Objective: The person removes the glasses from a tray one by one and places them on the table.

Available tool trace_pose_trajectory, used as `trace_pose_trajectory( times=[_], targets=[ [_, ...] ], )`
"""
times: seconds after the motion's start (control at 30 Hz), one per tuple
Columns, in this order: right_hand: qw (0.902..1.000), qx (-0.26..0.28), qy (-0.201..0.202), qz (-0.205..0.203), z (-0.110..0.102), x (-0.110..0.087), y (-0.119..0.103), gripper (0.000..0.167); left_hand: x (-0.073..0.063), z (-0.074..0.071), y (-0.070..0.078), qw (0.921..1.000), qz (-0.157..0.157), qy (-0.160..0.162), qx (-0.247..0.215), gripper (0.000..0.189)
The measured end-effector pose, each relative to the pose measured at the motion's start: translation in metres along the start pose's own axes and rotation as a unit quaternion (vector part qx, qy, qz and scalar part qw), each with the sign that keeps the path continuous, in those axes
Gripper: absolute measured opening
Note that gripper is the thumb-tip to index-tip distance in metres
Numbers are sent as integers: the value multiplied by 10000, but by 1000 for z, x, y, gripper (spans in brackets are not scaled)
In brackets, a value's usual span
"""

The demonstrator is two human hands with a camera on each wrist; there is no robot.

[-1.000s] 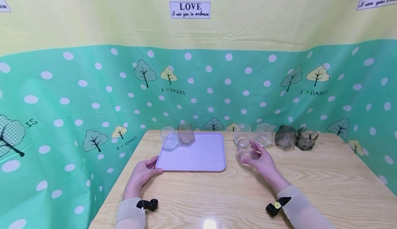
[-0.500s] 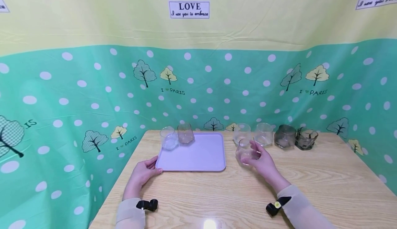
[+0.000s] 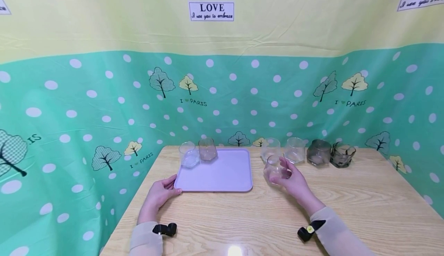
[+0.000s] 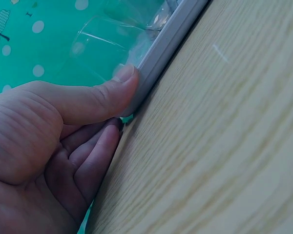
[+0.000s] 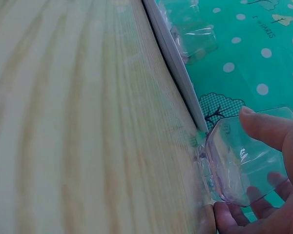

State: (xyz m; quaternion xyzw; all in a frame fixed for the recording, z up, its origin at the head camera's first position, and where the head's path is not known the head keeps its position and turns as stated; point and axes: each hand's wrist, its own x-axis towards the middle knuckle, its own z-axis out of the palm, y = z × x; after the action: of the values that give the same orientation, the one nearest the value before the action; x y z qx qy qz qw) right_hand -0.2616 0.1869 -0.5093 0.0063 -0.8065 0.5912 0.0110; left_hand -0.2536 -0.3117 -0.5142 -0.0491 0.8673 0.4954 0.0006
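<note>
In the head view my right hand (image 3: 295,181) holds a clear faceted drinking glass (image 3: 272,168), right of the tray. Its thumb is on the near side and its fingers wrap the far side, as the right wrist view shows of the glass (image 5: 234,161). My left hand (image 3: 160,192) grips the front left corner of a pale lilac tray (image 3: 218,179). In the left wrist view the thumb (image 4: 95,100) lies against the tray's rim (image 4: 161,53). A clear glass (image 3: 189,156) and a faintly brownish glass (image 3: 208,151) stand upright at the tray's back left.
Behind the held glass stand two clear glasses, a left one (image 3: 269,148) and a right one (image 3: 295,151). Farther right are a dark grey glass (image 3: 319,154) and a smoky glass (image 3: 342,155). All rest on the wooden table (image 3: 222,217), before a green polka-dot curtain (image 3: 236,105).
</note>
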Motion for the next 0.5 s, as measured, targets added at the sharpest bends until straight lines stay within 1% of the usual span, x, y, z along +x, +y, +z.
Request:
trace_pose_trajectory(
  times=[0.1,0.33,0.43,0.5],
  targets=[
    [10000,-60,3,44,1,1,0,96,-1,0,0,10000,-21,-7,-21,74],
    [9999,24,34,123,1,1,-1,115,-1,0,2,10000,-35,-9,-10,75],
    [10000,26,50,48,1,0,-2,116,-1,0,1,10000,-37,-4,-3,75],
    [9999,-34,143,-91,1,-1,-4,114,-1,0,1,10000,-37,-4,-2,75]
  ],
)
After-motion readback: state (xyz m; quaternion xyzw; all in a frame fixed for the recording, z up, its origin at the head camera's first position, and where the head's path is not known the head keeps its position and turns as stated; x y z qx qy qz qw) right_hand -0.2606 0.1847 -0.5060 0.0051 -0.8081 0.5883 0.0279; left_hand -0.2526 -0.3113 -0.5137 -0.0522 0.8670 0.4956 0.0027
